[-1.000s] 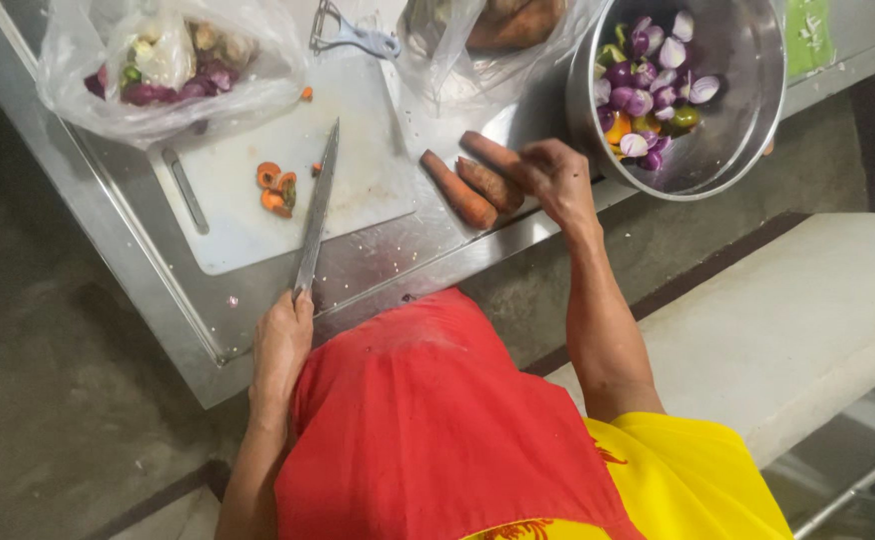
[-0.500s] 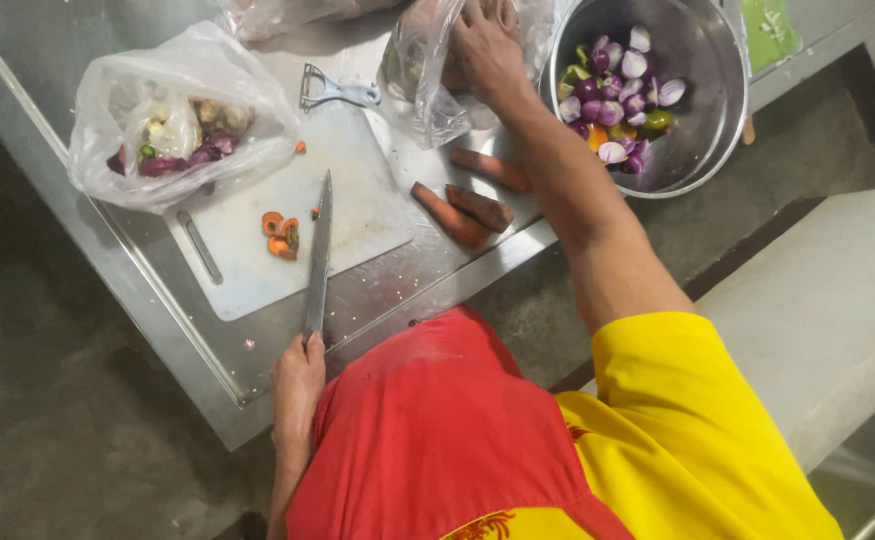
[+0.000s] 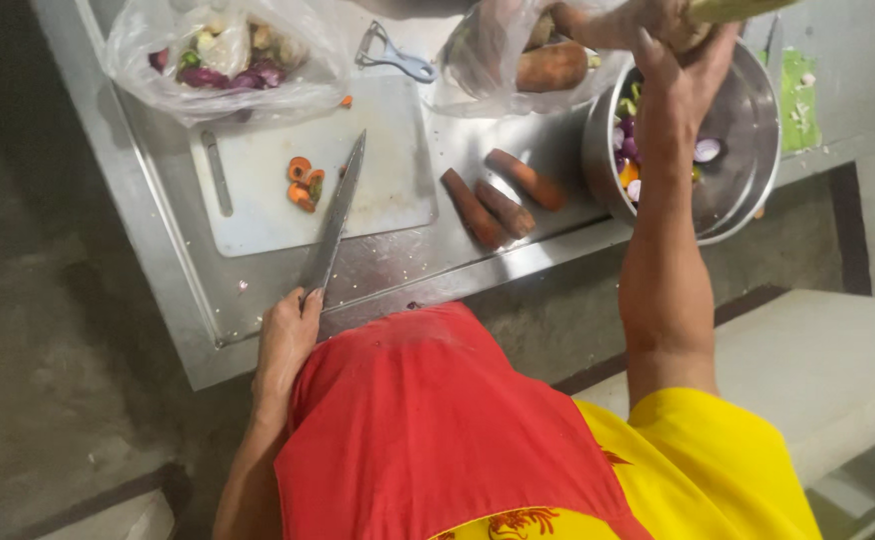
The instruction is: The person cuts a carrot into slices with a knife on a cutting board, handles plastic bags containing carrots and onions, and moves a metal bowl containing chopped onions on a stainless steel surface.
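Left hand [image 3: 286,340] grips one knife [image 3: 335,220]; right hand [image 3: 673,50] clasps a vegetable [image 3: 733,10]; three carrots [image 3: 503,197] lie loose

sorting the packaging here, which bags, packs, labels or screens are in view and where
Clear plastic bag, far left of the steel counter behind the white cutting board: crumpled, holding purple and pale scraps.
Clear plastic bag, beside the steel bowl: holds carrots, right hand above it.
No labels or screens.
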